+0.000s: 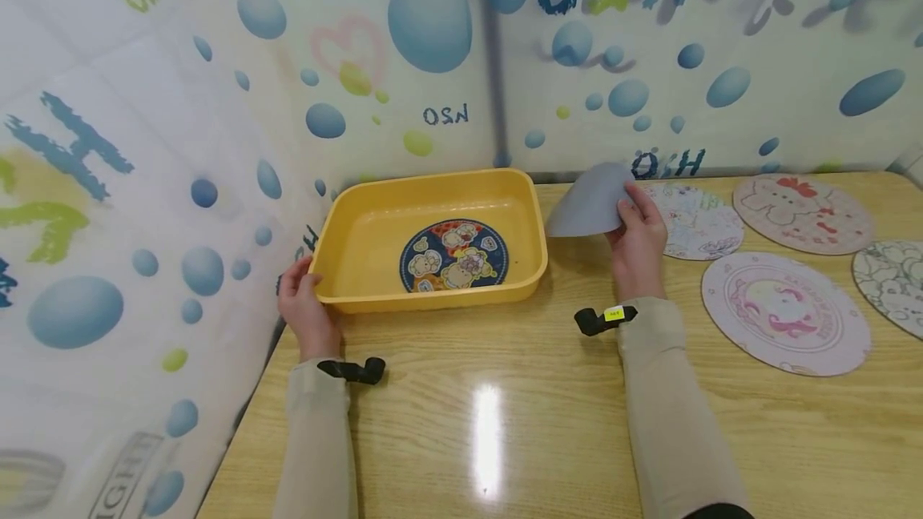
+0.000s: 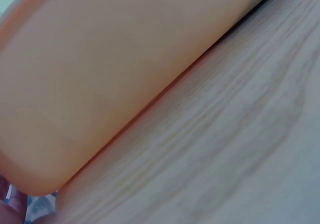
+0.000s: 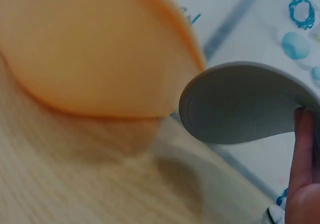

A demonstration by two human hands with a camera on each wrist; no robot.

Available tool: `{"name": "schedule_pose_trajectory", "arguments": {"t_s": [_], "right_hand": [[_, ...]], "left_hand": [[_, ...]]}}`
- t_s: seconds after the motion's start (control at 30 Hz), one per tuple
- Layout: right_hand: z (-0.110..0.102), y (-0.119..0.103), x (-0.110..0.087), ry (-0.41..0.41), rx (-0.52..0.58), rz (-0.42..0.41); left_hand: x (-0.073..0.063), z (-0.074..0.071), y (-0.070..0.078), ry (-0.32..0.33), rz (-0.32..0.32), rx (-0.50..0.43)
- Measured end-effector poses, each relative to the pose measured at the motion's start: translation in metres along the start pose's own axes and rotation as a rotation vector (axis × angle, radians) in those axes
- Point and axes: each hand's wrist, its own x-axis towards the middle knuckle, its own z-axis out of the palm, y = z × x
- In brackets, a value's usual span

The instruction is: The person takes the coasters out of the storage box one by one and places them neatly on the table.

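Note:
A yellow rectangular tray (image 1: 433, 296) stands on the table near the back wall. My left hand (image 1: 310, 307) grips its front left corner, fingers at the rim. Inside the tray lies a round dark blue mat (image 1: 454, 256) with cartoon figures. Just right of the tray, my right hand (image 1: 640, 239) pinches a bent round mat by its right edge. The plain grey underside of this grey-backed mat (image 1: 587, 203) faces me, and its printed side is hidden. In the right wrist view the grey-backed mat (image 3: 240, 103) curves above the table beside the tray.
On the right of the wooden table (image 1: 433, 423) lie several round printed mats: a pink unicorn one (image 1: 786, 312), a beige cartoon one (image 1: 802, 213), a pale patterned one (image 1: 695, 223) and a black-and-white one (image 1: 897, 283). Printed wall sheets (image 1: 634, 38) rise behind and at the left.

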Motion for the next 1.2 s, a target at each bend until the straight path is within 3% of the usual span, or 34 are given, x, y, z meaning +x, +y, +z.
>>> {"name": "schedule_pose_trajectory", "arguments": {"t_s": [0.1, 0.3, 0.37, 0.6, 0.77, 0.97, 1.2], "right_hand": [[-0.005, 0.007, 0.002, 0.042, -0.116, 0.024], [-0.006, 0.015, 0.004, 0.115, -0.595, 0.081], [-0.006, 0.017, 0.004, 0.111, -0.678, 0.097], [-0.008, 0.02, 0.004, 0.075, -0.881, 0.132], [-0.008, 0.02, 0.003, 0.044, -1.024, 0.106], [-0.006, 0.021, 0.004, 0.013, -1.115, 0.081], [-0.003, 0.022, 0.003, 0.008, -1.11, 0.087]], "left_hand": [[0.0, 0.0, 0.0, 0.0, -0.008, 0.007], [0.0, -0.001, 0.001, 0.0, 0.0, 0.032], [0.0, -0.001, 0.001, 0.001, 0.004, 0.033], [0.001, -0.001, 0.001, 0.003, 0.002, 0.015], [0.002, -0.001, 0.001, 0.002, -0.003, 0.028], [0.002, -0.001, 0.0, -0.005, -0.019, 0.036], [0.001, -0.001, 0.0, -0.012, -0.026, 0.024]]}}
